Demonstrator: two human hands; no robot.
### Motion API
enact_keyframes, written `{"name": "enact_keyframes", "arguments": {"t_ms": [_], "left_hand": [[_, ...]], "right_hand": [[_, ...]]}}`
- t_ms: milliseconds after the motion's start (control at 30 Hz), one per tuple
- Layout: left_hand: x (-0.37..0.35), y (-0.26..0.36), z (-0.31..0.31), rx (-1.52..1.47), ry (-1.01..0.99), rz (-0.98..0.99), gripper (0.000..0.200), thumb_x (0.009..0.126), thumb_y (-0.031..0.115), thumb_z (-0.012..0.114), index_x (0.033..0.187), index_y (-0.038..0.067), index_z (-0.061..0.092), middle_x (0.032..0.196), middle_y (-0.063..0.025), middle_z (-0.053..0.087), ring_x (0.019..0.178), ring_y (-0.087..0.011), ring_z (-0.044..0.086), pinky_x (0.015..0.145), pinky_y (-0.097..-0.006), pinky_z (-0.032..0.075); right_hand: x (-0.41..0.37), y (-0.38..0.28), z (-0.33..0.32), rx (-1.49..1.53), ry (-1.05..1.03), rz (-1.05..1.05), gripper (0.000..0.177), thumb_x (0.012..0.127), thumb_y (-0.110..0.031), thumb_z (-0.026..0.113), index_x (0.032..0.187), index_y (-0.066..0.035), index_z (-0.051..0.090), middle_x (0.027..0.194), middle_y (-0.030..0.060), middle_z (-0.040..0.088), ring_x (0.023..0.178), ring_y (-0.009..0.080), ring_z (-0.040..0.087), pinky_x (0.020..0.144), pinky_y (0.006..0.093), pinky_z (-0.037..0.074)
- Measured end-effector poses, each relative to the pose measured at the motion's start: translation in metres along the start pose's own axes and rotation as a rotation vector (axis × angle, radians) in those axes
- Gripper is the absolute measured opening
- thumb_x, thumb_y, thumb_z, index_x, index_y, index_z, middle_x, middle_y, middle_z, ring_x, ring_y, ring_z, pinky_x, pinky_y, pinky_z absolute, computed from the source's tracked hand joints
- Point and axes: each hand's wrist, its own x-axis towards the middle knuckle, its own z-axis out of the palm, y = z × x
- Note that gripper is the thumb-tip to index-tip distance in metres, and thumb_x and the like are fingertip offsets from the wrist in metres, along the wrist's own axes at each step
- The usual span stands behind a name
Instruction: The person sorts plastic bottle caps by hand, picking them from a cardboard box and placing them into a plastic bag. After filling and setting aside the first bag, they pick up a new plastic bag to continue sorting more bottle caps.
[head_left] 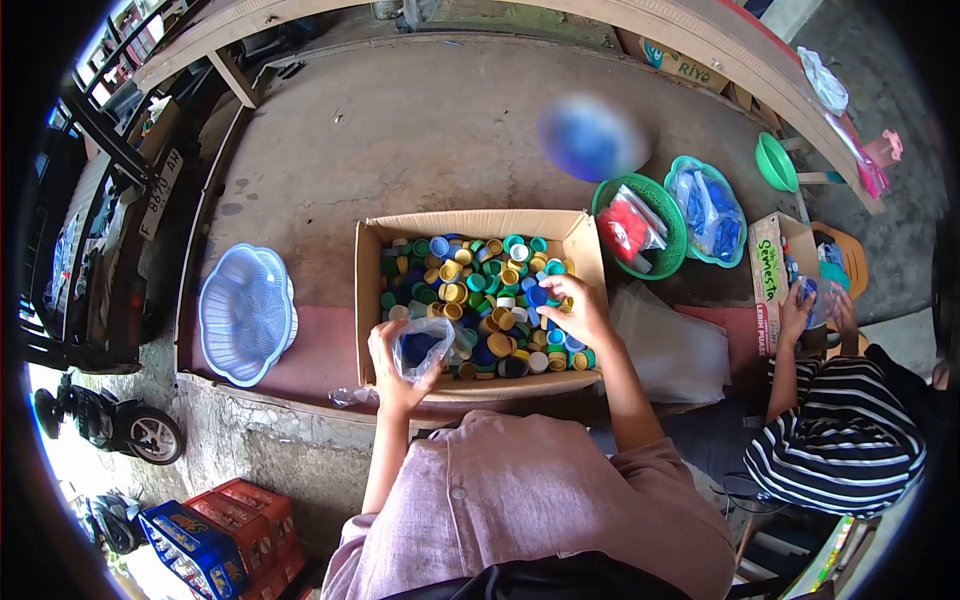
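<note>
Nearest my camera is a mauve shirt point(510, 490). My left hand point(397, 368) is closed around a clear bag point(424, 346) with dark blue caps inside, over the near left corner of an open carton point(480, 222). My right hand point(583, 312) is above the carton's right side, fingers curled at a blue cap point(537, 296); I cannot tell whether they pinch it. Loose caps point(455, 292) in blue, green, yellow and white fill the carton below my hands, too many to count. Its four walls edge my reach, with a gap over the caps between my hands.

Just right of my right forearm lie clear plastic sheets point(668, 350). Well left of my left hand, one pale blue basket point(248, 318) sits near the table point(420, 120) edge. Beyond my right hand stand two green baskets point(640, 225), one holding a red packet point(626, 228), the other bagged blue items point(708, 215). Farther right, a person in a striped top point(845, 430) holds one clear bag of blue pieces; the box point(768, 270) beside them reads "Semesta" and "LEBIH PUAS".

Past the baskets are one green bowl point(776, 163), a blurred blue shape point(594, 138) and a far box point(690, 70) marked "RIYO" or "RIVO". Far left, a plate point(160, 195) reads "F 8670 AW".
</note>
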Motion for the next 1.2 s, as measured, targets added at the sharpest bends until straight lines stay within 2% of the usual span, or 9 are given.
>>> {"name": "enact_keyframes", "arguments": {"t_ms": [267, 333, 500, 567, 600, 667, 767, 1033, 1200], "left_hand": [[0.0, 0.001, -0.001, -0.008, -0.007, 0.003, 0.067, 0.055, 0.026, 0.074, 0.11, 0.004, 0.044, 0.102, -0.0154, 0.045, 0.097, -0.0331, 0.045, 0.084, -0.0415, 0.037], [0.001, 0.003, -0.002, 0.007, -0.017, 0.006, 0.067, 0.055, 0.026, 0.074, 0.11, 0.004, 0.043, 0.102, -0.0153, 0.045, 0.097, -0.0331, 0.045, 0.084, -0.0417, 0.037], [0.001, 0.007, -0.003, 0.024, -0.019, 0.026, 0.068, 0.054, 0.026, 0.075, 0.11, 0.004, 0.043, 0.101, -0.0149, 0.045, 0.095, -0.0333, 0.045, 0.083, -0.0417, 0.037], [0.001, 0.007, -0.003, 0.027, -0.016, 0.028, 0.069, 0.055, 0.03, 0.075, 0.11, 0.004, 0.043, 0.1, -0.015, 0.045, 0.095, -0.0334, 0.045, 0.083, -0.0419, 0.037], [0.001, 0.007, -0.003, 0.029, -0.014, 0.035, 0.069, 0.056, 0.033, 0.074, 0.11, 0.004, 0.043, 0.1, -0.0152, 0.045, 0.095, -0.0335, 0.045, 0.083, -0.0421, 0.037], [0.002, 0.003, -0.001, 0.017, -0.012, 0.059, 0.07, 0.057, 0.038, 0.073, 0.11, 0.004, 0.043, 0.099, -0.0152, 0.046, 0.094, -0.0336, 0.045, 0.082, -0.0425, 0.037], [-0.001, 0.0, -0.001, 0.005, -0.006, 0.085, 0.072, 0.059, 0.047, 0.07, 0.11, 0.004, 0.043, 0.099, -0.0151, 0.046, 0.093, -0.0335, 0.046, 0.082, -0.0434, 0.037], [-0.001, 0.001, -0.001, 0.11, -0.061, 0.161, 0.068, 0.055, 0.037, 0.072, 0.108, 0.004, 0.045, 0.1, -0.0159, 0.05, 0.091, -0.0342, 0.047, 0.081, -0.0437, 0.037], [0.001, 0.003, -0.002, 0.114, -0.09, 0.218, 0.064, 0.06, 0.037, 0.071, 0.108, 0.004, 0.045, 0.099, -0.0159, 0.049, 0.09, -0.0338, 0.048, 0.081, -0.0432, 0.038]], "right_hand": [[-0.003, -0.01, 0.009, 0.057, 0.073, -0.044, 0.035, 0.069, -0.002, 0.068, 0.102, -0.003, 0.055, 0.1, 0.0106, 0.056, 0.088, 0.0191, 0.058, 0.076, 0.0291, 0.048], [0.0, -0.018, 0.011, -0.072, 0.206, -0.233, 0.033, 0.068, -0.003, 0.068, 0.099, -0.002, 0.056, 0.099, 0.0111, 0.056, 0.09, 0.0222, 0.057, 0.079, 0.0315, 0.046], [-0.007, -0.074, 0.039, 0.166, 0.417, -0.221, 0.036, 0.066, -0.011, 0.071, 0.095, -0.001, 0.053, 0.088, 0.0112, 0.059, 0.083, 0.026, 0.057, 0.075, 0.0331, 0.044], [-0.011, -0.098, 0.054, 0.17, 0.315, -0.385, 0.026, 0.067, -0.011, 0.07, 0.086, -0.005, 0.054, 0.091, 0.0094, 0.059, 0.086, 0.0222, 0.056, 0.077, 0.0331, 0.041], [-0.01, -0.107, 0.061, 0.114, 0.246, -0.462, 0.024, 0.065, -0.009, 0.071, 0.082, -0.005, 0.054, 0.092, 0.0099, 0.06, 0.089, 0.0268, 0.057, 0.077, 0.0351, 0.043], [-0.011, -0.118, 0.079, -0.058, 0.063, -0.452, 0.028, 0.07, -0.021, 0.069, 0.094, -0.009, 0.061, 0.116, 0.0127, 0.049, 0.108, 0.0294, 0.046, 0.092, 0.0393, 0.034], [-0.013, -0.111, 0.091, -0.221, -0.072, -0.426, 0.032, 0.078, -0.036, 0.06, 0.104, -0.016, 0.063, 0.131, 0.0133, 0.035, 0.119, 0.0327, 0.032, 0.098, 0.0445, 0.027], [-0.013, -0.104, 0.092, -0.304, -0.212, -0.368, 0.057, 0.079, -0.058, 0.047, 0.104, -0.009, 0.063, 0.134, 0.0186, 0.03, 0.121, 0.0354, 0.027, 0.099, 0.0474, 0.024], [-0.007, -0.094, 0.09, -0.242, -0.168, -0.353, 0.05, 0.083, -0.049, 0.048, 0.099, -0.004, 0.061, 0.126, 0.0193, 0.038, 0.117, 0.0353, 0.033, 0.097, 0.0449, 0.028]]}}
